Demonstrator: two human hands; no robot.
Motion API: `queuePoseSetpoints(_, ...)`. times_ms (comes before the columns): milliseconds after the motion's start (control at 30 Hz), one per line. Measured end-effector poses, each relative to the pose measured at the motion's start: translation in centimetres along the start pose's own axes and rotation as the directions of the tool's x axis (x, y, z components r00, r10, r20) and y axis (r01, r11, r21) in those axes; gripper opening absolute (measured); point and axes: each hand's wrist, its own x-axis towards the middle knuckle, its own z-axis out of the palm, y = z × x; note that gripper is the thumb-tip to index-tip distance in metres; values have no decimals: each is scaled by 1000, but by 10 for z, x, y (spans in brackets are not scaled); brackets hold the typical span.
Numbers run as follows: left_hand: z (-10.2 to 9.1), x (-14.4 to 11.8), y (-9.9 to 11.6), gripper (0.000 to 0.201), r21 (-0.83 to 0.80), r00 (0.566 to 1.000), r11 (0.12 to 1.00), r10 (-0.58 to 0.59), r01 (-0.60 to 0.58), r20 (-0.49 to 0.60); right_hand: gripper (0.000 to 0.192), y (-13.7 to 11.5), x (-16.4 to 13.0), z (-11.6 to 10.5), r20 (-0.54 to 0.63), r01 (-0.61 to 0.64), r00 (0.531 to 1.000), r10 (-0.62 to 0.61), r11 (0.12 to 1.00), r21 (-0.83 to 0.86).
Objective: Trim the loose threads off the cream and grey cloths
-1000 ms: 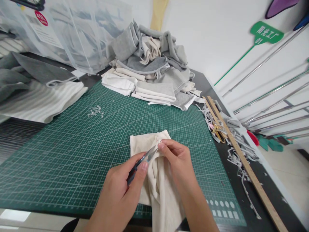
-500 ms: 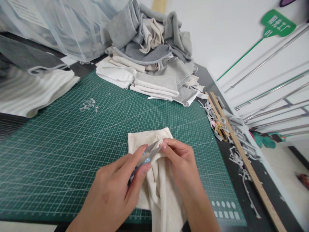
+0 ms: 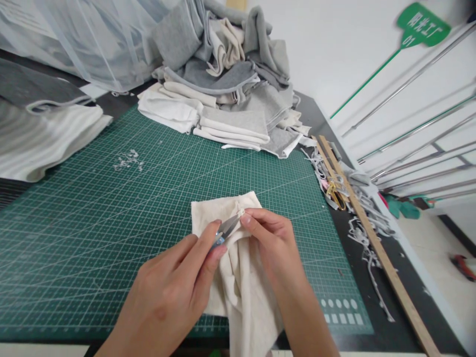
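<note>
A cream cloth piece [image 3: 238, 277] lies on the green cutting mat [image 3: 111, 218] near its front edge and hangs over it. My left hand [image 3: 174, 292] grips small thread snips [image 3: 226, 229], their blades pointing at a fold near the cloth's top edge. My right hand [image 3: 275, 248] pinches that fold between thumb and fingertips, right at the blade tips.
A heap of grey, white and cream fabric pieces [image 3: 223, 84] sits at the mat's far edge. Folded white cloth [image 3: 44, 139] lies at the left. A wooden ruler [image 3: 375, 243], cloth scraps and gold scissors [image 3: 334, 191] line the right side. Thread bits [image 3: 126, 161] dot the mat.
My hands and the cloth stay together; the left hand has closed in, bringing the snip blades right up to the pinched fold. The view has shifted slightly.
</note>
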Motion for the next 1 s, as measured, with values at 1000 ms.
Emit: queuePoseSetpoints(1000, -4, 6, 0, 31, 55, 998, 997, 45, -47, 38, 2, 1, -1, -1, 12, 35, 999, -35, 999, -31)
